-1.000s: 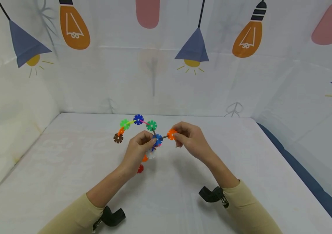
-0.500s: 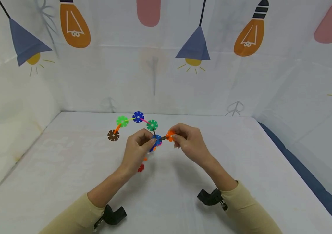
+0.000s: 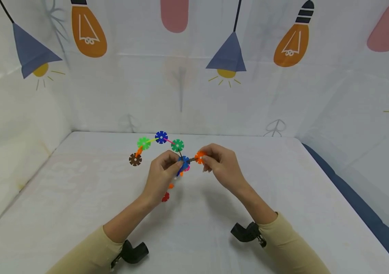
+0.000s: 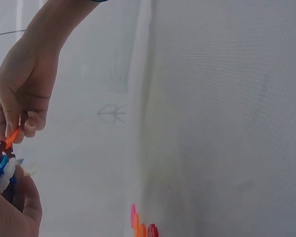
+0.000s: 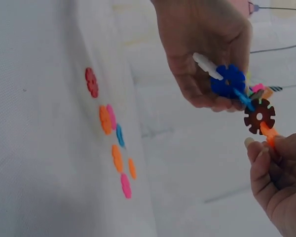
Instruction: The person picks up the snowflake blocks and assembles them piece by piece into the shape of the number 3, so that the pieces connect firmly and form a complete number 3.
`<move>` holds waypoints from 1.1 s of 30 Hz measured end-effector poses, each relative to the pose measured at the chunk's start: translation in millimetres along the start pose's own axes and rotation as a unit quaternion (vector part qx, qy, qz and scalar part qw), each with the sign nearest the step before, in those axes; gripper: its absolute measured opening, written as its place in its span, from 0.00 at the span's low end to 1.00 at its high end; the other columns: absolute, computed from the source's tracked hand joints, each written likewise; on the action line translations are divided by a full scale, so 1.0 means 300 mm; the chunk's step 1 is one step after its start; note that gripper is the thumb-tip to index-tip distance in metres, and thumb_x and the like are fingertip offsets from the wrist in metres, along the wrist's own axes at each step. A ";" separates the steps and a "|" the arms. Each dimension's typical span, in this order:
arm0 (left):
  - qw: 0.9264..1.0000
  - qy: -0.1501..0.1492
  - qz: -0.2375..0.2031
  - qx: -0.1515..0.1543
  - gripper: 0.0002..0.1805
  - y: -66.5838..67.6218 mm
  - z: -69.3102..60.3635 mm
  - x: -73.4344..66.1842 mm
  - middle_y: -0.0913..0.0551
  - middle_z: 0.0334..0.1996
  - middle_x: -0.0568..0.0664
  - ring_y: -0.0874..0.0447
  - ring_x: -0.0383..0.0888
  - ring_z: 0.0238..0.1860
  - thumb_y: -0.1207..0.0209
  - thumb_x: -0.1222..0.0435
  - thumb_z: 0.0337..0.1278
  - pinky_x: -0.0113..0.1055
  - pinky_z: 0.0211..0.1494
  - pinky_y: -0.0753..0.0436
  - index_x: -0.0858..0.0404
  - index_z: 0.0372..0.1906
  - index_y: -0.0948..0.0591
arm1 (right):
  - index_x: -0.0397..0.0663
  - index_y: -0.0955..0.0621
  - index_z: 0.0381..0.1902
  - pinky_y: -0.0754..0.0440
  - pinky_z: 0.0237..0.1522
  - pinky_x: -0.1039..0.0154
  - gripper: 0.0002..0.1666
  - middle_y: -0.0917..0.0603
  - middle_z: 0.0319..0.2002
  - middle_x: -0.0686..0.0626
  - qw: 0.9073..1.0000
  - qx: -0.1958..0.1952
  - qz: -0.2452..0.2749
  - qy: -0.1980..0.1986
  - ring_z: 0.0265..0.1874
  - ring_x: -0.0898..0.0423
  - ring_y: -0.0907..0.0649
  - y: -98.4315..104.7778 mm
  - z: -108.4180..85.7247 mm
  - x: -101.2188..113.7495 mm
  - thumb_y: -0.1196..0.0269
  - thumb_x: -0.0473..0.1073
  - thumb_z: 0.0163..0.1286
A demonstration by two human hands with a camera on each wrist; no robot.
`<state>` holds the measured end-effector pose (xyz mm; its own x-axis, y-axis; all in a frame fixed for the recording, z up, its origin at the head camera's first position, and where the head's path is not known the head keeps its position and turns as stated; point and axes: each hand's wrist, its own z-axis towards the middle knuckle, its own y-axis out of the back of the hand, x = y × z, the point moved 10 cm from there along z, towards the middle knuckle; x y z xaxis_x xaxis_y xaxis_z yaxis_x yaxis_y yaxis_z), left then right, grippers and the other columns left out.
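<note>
Holding one chain of discs [image 3: 177, 145]: two hands [image 3: 160, 175] [image 3: 224, 166]

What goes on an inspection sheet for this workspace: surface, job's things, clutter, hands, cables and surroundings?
Surface: white table, with soft shadows below the hands.
Job's things: a chain of coloured slotted discs; within it, a brown disc is joined to an orange disc.
Clutter: other discs, red, orange, pink and blue, lie on the table.
Hands: left hand pinches a blue disc of the chain; right hand pinches the orange disc.
Cables: nothing seen.
Surroundings: pale backdrop printed with lamps and bulbs.
</note>
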<state>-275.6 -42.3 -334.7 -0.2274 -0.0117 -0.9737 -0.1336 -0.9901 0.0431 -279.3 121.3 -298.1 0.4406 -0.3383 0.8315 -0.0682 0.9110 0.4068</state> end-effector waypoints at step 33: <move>0.978 0.164 -0.081 0.096 0.19 -0.064 0.000 0.110 0.21 0.29 0.47 0.21 0.45 0.34 0.37 0.54 0.63 0.35 0.44 0.18 0.60 0.52 0.25 | 0.41 0.17 0.42 0.14 0.32 0.63 0.06 0.14 0.36 0.40 0.997 0.029 0.063 -0.018 0.25 0.47 0.15 -0.058 0.002 -0.032 0.37 0.37 0.70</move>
<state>-280.6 -23.6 -367.6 0.1304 0.0680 -0.9891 -0.3287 -0.9382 -0.1078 -282.8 108.5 -313.0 0.3938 -0.2309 0.8897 -0.1731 0.9320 0.3185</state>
